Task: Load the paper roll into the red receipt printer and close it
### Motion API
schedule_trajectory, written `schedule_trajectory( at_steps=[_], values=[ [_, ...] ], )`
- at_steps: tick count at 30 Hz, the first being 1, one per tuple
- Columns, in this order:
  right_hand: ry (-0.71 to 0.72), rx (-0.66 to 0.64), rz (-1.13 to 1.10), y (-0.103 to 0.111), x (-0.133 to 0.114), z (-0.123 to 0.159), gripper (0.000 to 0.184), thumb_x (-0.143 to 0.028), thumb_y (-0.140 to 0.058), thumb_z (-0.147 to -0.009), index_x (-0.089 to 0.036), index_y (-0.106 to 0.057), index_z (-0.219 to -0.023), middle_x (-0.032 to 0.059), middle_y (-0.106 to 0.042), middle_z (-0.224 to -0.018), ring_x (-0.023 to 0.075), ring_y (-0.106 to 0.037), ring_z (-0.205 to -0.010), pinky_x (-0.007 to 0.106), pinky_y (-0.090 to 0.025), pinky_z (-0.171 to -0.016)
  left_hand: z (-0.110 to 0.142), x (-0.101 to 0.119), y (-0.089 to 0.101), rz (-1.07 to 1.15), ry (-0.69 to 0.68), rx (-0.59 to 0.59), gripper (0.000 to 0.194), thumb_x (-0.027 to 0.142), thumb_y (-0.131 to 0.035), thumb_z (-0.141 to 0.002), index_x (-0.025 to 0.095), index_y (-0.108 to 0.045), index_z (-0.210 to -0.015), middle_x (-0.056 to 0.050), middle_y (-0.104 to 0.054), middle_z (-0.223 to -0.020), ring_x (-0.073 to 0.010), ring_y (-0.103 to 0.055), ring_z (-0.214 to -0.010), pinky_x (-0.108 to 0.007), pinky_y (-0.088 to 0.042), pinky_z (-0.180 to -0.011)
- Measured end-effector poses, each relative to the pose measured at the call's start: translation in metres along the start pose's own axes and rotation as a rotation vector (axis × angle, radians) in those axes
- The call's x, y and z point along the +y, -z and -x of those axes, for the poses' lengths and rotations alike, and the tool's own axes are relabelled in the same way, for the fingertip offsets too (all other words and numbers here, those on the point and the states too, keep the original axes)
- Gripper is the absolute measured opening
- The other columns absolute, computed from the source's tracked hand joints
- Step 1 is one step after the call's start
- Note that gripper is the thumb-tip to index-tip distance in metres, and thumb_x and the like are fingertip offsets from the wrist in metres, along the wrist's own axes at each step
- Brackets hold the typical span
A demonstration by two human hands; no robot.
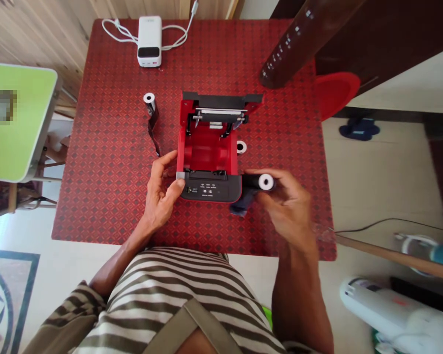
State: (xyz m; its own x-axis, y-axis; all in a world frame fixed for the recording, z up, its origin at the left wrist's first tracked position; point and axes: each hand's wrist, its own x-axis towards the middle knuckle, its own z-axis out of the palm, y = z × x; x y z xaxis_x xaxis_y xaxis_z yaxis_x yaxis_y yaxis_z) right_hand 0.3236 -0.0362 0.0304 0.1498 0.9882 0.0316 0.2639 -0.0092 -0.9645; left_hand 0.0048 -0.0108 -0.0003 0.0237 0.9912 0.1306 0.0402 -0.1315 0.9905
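A small red and black receipt printer (211,186) stands on the table with its lid (221,110) raised, and its red paper bay (207,156) holds no roll. My left hand (160,191) grips the printer's left side, thumb on the front corner. Just off the printer's right side, my right hand (290,199) holds a paper roll (266,182) with a black outer layer and a white end. Below this roll lies a dark blue cloth (242,204), partly hidden. Another roll (240,147) shows behind the printer's right side.
A third roll (149,101) with a loose dark strip lies left of the printer. At the back of the red patterned table (110,206) are a white power bank (149,42) with cables and a dark brown cylinder (293,42). A green table (20,142) stands left.
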Motion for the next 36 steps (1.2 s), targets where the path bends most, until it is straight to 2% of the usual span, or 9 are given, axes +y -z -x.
schedule_trajectory(
  at_steps=[3,6,9,12,17,21,25,30,36],
  values=[
    [0.041,-0.023,-0.093,0.015,-0.036,-0.004,0.031,-0.056,-0.098,-0.102,-0.036,-0.095,-0.126,0.0045,-0.095,-0.12,0.0292,-0.089,-0.106,0.044,-0.075,-0.089,0.0,0.003,0.001,0.005,0.023,-0.011,0.073,0.081,-0.084,-0.119,0.038,-0.075,-0.177,-0.013,-0.082,-0.171,-0.0354,-0.085,-0.139,-0.055,-0.07,-0.12],
    [0.037,-0.099,-0.267,0.015,-0.065,-0.016,0.044,-0.071,-0.107,-0.09,-0.037,-0.096,-0.116,0.0042,-0.088,-0.103,0.0287,-0.08,-0.093,0.042,-0.069,-0.076,0.0,0.004,0.0,0.013,0.037,-0.011,0.075,0.083,-0.085,-0.118,0.038,-0.075,-0.178,-0.014,-0.081,-0.173,-0.0383,-0.083,-0.146,-0.058,-0.069,-0.123],
    [-0.05,-0.233,-0.462,0.003,-0.076,-0.027,0.063,-0.091,-0.1,-0.088,-0.033,-0.098,-0.114,0.0063,-0.082,-0.097,0.0269,-0.071,-0.085,0.042,-0.063,-0.071,0.001,0.005,-0.002,0.015,0.045,-0.002,0.078,0.085,-0.085,-0.117,0.036,-0.074,-0.177,-0.015,-0.08,-0.173,-0.04,-0.08,-0.151,-0.061,-0.067,-0.128],
    [-0.123,-0.368,-0.502,-0.007,-0.077,-0.034,0.066,-0.089,-0.091,-0.099,-0.03,-0.098,-0.128,0.007,-0.081,-0.1,0.0243,-0.068,-0.081,0.04,-0.06,-0.066,0.003,0.006,-0.004,0.014,0.04,-0.029,0.075,0.083,-0.082,-0.12,0.035,-0.072,-0.178,-0.016,-0.078,-0.175,-0.0415,-0.076,-0.16,-0.066,-0.064,-0.137],
    [-0.049,-0.442,-0.106,-0.009,-0.094,-0.048,0.06,-0.078,-0.102,-0.101,-0.038,-0.09,-0.144,0.0065,-0.088,-0.111,0.0316,-0.085,-0.095,0.048,-0.075,-0.078,0.003,0.005,-0.005,-0.007,-0.032,-0.041,0.067,0.072,-0.079,-0.125,0.033,-0.071,-0.179,-0.017,-0.078,-0.174,-0.0419,-0.076,-0.162,-0.071,-0.062,-0.144],
    [0.247,-0.334,0.409,-0.018,-0.109,-0.063,0.037,-0.048,-0.096,-0.111,-0.044,-0.083,-0.146,0.0052,-0.095,-0.133,0.0382,-0.093,-0.117,0.06,-0.078,-0.106,0.003,0.003,-0.007,-0.019,-0.088,-0.043,0.062,0.068,-0.08,-0.126,0.036,-0.071,-0.179,-0.015,-0.078,-0.176,-0.0421,-0.075,-0.166,-0.071,-0.062,-0.147],
    [0.47,-0.434,0.759,-0.042,-0.107,-0.069,0.032,-0.019,-0.081,-0.112,-0.035,-0.082,-0.139,0.0064,-0.095,-0.127,0.0359,-0.092,-0.112,0.054,-0.075,-0.104,0.004,0.005,-0.007,-0.027,-0.099,-0.045,0.062,0.068,-0.078,-0.127,0.036,-0.071,-0.18,-0.016,-0.077,-0.178,-0.0427,-0.074,-0.167,-0.071,-0.062,-0.147],
    [0.531,-0.424,0.912,-0.066,-0.099,-0.073,0.025,-0.012,-0.074,-0.11,-0.03,-0.083,-0.126,0.0108,-0.091,-0.121,0.0391,-0.087,-0.113,0.056,-0.07,-0.103,0.004,0.005,-0.006,-0.056,-0.106,-0.066,0.063,0.068,-0.075,-0.128,0.035,-0.068,-0.182,-0.016,-0.076,-0.179,-0.0424,-0.074,-0.166,-0.07,-0.064,-0.145],
    [0.526,-0.373,0.934,-0.074,-0.093,-0.078,0.026,-0.01,-0.069,-0.109,-0.031,-0.083,-0.115,0.0111,-0.09,-0.112,0.0386,-0.083,-0.112,0.055,-0.068,-0.102,0.004,0.005,-0.006,-0.048,-0.108,-0.063,0.062,0.066,-0.078,-0.128,0.036,-0.069,-0.182,-0.015,-0.076,-0.181,-0.042,-0.074,-0.168,-0.069,-0.061,-0.147]
  ],
)
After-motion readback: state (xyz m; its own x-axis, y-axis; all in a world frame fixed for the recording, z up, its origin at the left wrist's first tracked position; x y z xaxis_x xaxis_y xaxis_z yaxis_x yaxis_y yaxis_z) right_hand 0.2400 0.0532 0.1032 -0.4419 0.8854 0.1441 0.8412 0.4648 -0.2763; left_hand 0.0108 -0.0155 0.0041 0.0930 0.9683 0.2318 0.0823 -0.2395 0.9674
